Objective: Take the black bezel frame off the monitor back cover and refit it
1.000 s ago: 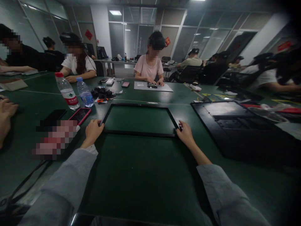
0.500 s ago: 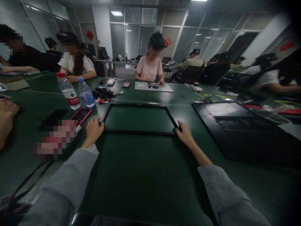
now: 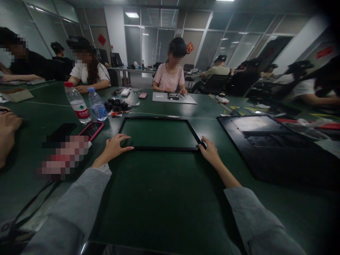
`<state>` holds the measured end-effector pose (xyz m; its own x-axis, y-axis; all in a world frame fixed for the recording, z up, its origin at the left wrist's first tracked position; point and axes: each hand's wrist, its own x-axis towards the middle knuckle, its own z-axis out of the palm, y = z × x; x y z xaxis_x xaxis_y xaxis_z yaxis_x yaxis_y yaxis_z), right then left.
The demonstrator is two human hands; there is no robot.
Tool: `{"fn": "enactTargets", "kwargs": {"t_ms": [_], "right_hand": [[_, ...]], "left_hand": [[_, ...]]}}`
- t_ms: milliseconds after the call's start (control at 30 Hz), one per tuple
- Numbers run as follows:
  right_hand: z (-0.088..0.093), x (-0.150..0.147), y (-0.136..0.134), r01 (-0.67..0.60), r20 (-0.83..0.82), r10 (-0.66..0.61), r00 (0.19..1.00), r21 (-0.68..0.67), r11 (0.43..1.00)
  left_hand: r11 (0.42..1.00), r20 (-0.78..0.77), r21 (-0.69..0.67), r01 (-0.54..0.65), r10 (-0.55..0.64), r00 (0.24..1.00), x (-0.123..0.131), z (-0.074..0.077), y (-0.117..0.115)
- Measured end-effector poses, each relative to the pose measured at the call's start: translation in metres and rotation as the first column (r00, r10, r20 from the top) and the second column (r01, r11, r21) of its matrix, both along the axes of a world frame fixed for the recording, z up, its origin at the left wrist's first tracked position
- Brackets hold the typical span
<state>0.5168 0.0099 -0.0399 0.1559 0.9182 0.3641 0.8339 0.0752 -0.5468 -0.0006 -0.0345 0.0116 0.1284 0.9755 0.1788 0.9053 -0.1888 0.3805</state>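
A thin black rectangular frame [image 3: 159,118] lies flat on the green table [image 3: 159,198] in front of me. My left hand [image 3: 114,146] rests over the frame's near left corner, fingers stretched out to the right along its near edge. My right hand [image 3: 209,150] is closed on the near right corner of the frame. Both my forearms wear grey sleeves.
Two water bottles [image 3: 78,106], a pink-cased phone [image 3: 91,130] and a black phone [image 3: 60,132] lie at the left. A large black panel [image 3: 265,141] sits at the right. Black parts [image 3: 117,105] lie beyond the frame. Another person's hand [image 3: 6,131] is at far left; several people sit around.
My left hand has shifted from gripping the frame's left corner to lying across it with fingers extended to the right. The right hand stays on its corner.
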Motion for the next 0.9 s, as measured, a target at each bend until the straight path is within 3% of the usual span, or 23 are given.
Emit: {"fn": "enactTargets", "kwargs": {"t_ms": [467,567,667,767,900], "right_hand": [[-0.006,0.001,0.001,-0.006,0.012,0.005,1.000,0.057,0.998],[0.002,-0.003,-0.005,0.008,0.002,-0.008,1.000,0.118,0.993],[0.019,0.004,-0.018,0.093,0.021,-0.099,0.995,0.180,0.979],[0.036,0.031,-0.036,0.266,0.025,-0.283,0.959,0.271,0.925],[0.044,0.084,-0.063,0.487,-0.072,-0.506,0.859,0.419,0.767]], "left_hand": [[1.000,-0.023,0.013,-0.015,0.016,1.000,0.001,-0.002,-0.002],[0.999,-0.027,0.026,-0.027,0.028,0.999,0.003,0.001,-0.005],[0.998,-0.008,0.026,-0.052,0.053,0.999,0.005,0.005,-0.008],[0.997,0.016,0.021,-0.079,0.078,0.997,0.006,0.009,-0.009],[0.994,0.079,-0.002,-0.110,0.110,0.991,0.004,0.008,-0.008]]}}
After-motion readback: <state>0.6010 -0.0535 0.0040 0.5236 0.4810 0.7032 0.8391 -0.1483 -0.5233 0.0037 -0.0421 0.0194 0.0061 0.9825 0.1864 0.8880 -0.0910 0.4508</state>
